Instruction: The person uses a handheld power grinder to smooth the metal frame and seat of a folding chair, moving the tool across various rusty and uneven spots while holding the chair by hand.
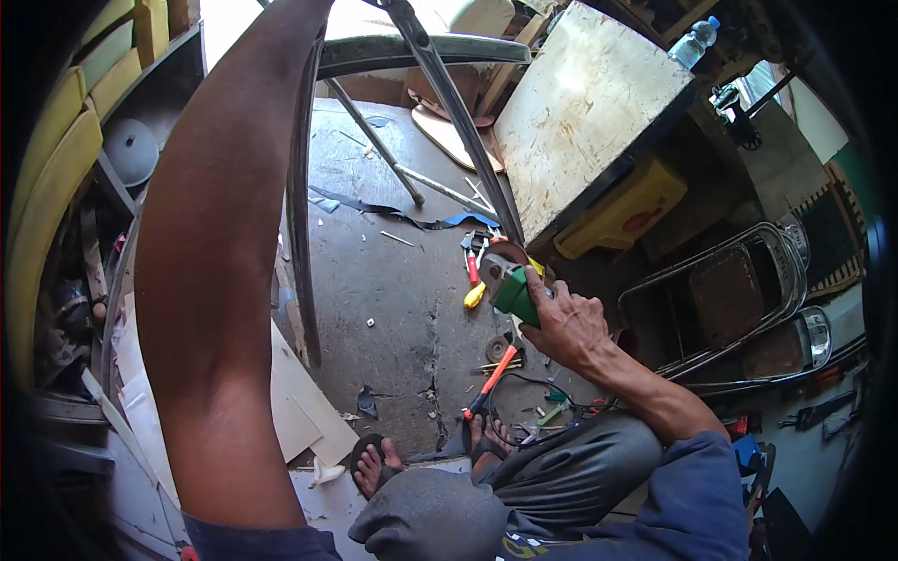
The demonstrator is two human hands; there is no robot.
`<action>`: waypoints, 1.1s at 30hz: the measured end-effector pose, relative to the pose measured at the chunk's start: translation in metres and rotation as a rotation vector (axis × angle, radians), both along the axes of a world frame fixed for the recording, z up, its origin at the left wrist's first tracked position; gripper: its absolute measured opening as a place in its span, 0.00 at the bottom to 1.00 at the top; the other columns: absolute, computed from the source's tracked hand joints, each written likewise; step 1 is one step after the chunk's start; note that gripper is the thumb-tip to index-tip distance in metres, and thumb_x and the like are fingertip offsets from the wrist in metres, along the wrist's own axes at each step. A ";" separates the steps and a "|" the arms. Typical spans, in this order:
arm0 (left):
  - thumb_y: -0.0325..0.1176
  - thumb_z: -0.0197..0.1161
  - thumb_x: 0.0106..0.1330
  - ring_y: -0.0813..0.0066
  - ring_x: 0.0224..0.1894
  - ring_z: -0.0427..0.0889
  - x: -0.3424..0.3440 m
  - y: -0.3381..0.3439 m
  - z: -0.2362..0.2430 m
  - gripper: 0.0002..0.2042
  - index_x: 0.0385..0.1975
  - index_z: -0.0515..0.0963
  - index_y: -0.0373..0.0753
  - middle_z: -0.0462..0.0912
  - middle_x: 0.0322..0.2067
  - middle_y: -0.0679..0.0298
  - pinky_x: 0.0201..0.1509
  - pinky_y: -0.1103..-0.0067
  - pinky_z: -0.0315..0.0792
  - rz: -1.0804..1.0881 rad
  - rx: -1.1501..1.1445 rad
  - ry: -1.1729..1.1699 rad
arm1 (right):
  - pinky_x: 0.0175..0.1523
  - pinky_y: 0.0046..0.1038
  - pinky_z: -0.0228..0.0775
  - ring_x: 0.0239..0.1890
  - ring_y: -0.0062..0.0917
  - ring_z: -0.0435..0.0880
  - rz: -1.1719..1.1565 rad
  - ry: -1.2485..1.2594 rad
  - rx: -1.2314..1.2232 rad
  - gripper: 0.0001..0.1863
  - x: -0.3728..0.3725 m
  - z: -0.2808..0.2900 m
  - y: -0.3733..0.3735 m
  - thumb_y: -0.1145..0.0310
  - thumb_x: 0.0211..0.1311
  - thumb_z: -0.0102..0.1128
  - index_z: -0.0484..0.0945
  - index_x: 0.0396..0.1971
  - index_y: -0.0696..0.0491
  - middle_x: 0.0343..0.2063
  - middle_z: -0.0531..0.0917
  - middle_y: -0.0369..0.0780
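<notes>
My right hand (572,327) is wrapped round the green body of an angle grinder (517,297). The grinder's disc (505,252) is by the lower end of a dark metal leg (458,117); I cannot tell whether they touch. That leg belongs to a metal frame with a curved crossbar (421,53), standing in front of me. My left arm (220,234) stretches up past the frame's left side, and its hand lies beyond the top edge of the picture. On the floor near the grinder are red-handled pliers (472,266) and a yellow-handled tool (475,294).
A hammer with an orange handle (496,374) lies by my right foot, beside a black cable (494,407). A worn pale cabinet (589,103) bears a plastic bottle (695,42). Folded metal chairs (720,299) are at right, yellow cushions (51,206) at left.
</notes>
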State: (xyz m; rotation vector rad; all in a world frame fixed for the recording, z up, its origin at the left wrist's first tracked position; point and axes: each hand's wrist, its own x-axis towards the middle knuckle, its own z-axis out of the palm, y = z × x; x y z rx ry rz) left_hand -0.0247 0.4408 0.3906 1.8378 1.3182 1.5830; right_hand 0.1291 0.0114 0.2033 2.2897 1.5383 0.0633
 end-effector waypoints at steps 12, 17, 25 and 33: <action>0.44 0.61 0.73 0.55 0.33 0.90 0.000 -0.008 -0.002 0.25 0.48 0.67 0.22 0.85 0.35 0.43 0.28 0.69 0.86 -0.086 0.012 -0.058 | 0.37 0.46 0.80 0.36 0.47 0.88 0.107 -0.015 0.110 0.51 0.019 0.006 -0.015 0.50 0.52 0.75 0.60 0.75 0.46 0.40 0.82 0.52; 0.36 0.60 0.72 0.62 0.25 0.88 0.026 0.078 -0.013 0.21 0.49 0.70 0.19 0.87 0.34 0.47 0.21 0.73 0.82 0.355 0.284 0.093 | 0.35 0.46 0.79 0.33 0.46 0.89 0.100 -0.017 0.010 0.49 0.035 0.000 -0.030 0.49 0.54 0.73 0.61 0.75 0.46 0.38 0.82 0.53; 0.28 0.60 0.70 0.67 0.17 0.83 -0.002 -0.008 -0.004 0.11 0.28 0.82 0.28 0.84 0.21 0.53 0.15 0.76 0.78 -0.035 0.101 -0.042 | 0.33 0.43 0.80 0.31 0.41 0.88 0.144 -0.012 0.030 0.49 0.052 -0.001 -0.041 0.48 0.52 0.74 0.63 0.74 0.46 0.35 0.82 0.49; 0.27 0.58 0.69 0.63 0.19 0.85 -0.008 -0.019 -0.003 0.13 0.23 0.81 0.25 0.84 0.21 0.48 0.16 0.73 0.79 -0.130 0.147 -0.070 | 0.34 0.45 0.81 0.31 0.44 0.88 0.135 0.071 0.189 0.48 0.060 0.009 -0.044 0.47 0.51 0.74 0.65 0.73 0.44 0.36 0.84 0.47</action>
